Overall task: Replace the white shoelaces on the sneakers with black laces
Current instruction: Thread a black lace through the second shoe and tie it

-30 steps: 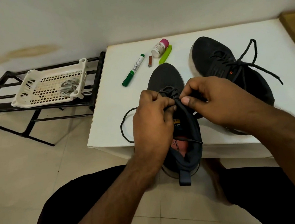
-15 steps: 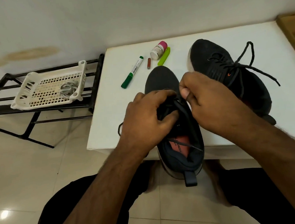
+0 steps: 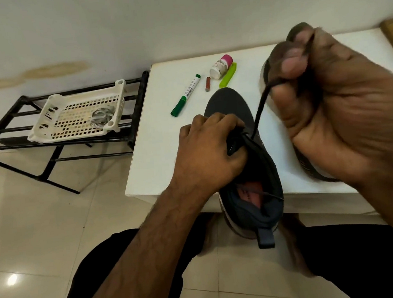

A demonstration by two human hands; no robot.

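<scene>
Raised right hand point(image 3: 335, 94), lace point(image 3: 259, 110) pinched taut.

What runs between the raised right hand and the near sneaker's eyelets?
In the head view, a taut black lace spans it, pinched in the right hand and running down to the sneaker, which the left hand holds.
</scene>
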